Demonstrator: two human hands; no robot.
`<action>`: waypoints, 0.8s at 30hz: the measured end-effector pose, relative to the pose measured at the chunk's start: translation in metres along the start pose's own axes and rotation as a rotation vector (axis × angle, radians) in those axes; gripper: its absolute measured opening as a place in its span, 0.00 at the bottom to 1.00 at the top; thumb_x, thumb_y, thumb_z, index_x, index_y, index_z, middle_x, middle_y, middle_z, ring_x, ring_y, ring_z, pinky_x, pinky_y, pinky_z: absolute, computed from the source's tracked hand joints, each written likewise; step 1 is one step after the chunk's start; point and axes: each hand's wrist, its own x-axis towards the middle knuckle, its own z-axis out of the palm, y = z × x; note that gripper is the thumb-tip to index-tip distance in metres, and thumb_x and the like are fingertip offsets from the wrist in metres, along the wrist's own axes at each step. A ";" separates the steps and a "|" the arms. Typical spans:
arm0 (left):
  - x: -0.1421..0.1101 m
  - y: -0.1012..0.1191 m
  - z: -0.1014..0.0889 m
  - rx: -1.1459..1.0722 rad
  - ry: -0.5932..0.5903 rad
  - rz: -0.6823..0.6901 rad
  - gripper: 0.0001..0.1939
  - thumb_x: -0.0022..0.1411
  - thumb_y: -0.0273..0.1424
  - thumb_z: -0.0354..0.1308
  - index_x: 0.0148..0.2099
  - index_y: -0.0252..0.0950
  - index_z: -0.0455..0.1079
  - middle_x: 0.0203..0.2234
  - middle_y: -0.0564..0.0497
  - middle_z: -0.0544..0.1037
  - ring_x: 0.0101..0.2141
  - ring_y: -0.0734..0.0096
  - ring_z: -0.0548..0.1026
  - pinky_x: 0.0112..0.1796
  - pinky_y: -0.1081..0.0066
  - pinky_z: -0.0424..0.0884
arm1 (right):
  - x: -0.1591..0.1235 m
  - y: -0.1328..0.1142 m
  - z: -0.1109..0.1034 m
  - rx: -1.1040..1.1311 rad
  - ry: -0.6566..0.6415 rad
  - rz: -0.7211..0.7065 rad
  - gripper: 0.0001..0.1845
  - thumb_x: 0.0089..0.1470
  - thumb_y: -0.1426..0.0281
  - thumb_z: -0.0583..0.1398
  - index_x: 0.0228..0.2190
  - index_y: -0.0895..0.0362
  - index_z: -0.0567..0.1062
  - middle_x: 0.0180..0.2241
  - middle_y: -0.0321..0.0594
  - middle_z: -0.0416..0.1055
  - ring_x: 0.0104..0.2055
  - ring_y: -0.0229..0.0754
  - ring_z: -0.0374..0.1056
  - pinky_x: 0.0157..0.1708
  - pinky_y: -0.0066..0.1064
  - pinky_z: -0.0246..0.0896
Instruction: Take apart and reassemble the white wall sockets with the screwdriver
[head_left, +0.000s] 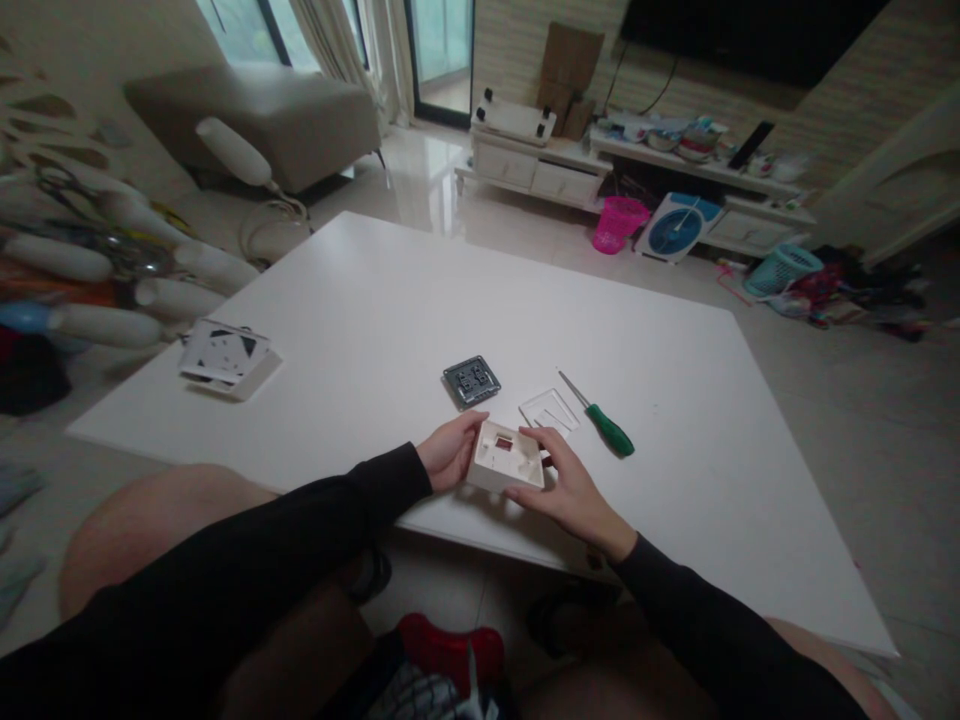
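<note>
Between my two hands is a small white plastic box (517,474), its hollow side up, with a dark reddish opening in its floor. My left hand (450,452) grips its left side, fingers closed against the wall. On the right side, my right hand (564,486) holds it between thumb and fingers. Just beyond the box lies a dark square plate (472,381) with raised fittings, flat on the white table (375,300). A white square frame (550,412) rests right of that plate. Beside the frame is a screwdriver (609,430) with a green handle, its shaft pointing away from me.
At the table's left side stands a white box with black markings (229,358). Several white rounded objects (105,325) crowd past the left edge. Beyond the table are a grey bench (255,120), a pink basket (619,224) and a blue fan (677,228).
</note>
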 end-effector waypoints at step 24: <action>-0.003 -0.001 0.006 -0.018 0.021 0.058 0.23 0.75 0.39 0.45 0.51 0.25 0.74 0.41 0.36 0.84 0.38 0.56 0.84 0.41 0.65 0.78 | -0.001 0.000 0.002 0.263 0.014 0.166 0.40 0.43 0.59 0.75 0.55 0.49 0.66 0.55 0.45 0.69 0.53 0.52 0.70 0.52 0.47 0.69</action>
